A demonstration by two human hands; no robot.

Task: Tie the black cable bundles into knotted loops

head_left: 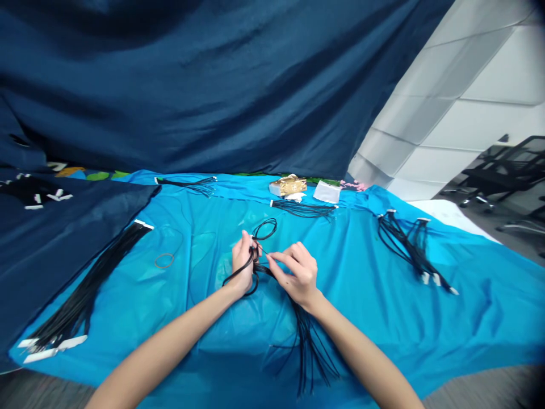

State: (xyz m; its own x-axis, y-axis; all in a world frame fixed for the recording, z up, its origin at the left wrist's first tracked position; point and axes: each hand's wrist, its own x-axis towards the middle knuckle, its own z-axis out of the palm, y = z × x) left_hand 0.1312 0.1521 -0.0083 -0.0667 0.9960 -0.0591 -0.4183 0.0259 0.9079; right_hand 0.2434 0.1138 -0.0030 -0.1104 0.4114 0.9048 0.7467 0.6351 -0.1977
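My left hand (243,264) is closed around a bundle of black cables (307,341) near its white connector end, at the middle of the blue cloth. Several cable loops stand out above and below that hand. Just to the right, my right hand (298,272) pinches a thin black wire between thumb and fingertips. The bundle runs beneath my right hand, and its loose ends fan out toward the front edge of the table. My fingers partly hide the connector.
A long bundle of black cables with white connectors (97,272) lies at left, near an orange rubber band (164,261). More cable bundles lie at the back (303,209) and right (409,244). A gold packet (289,185) and white packet (327,192) sit behind. A dark blue curtain (191,85) hangs beyond.
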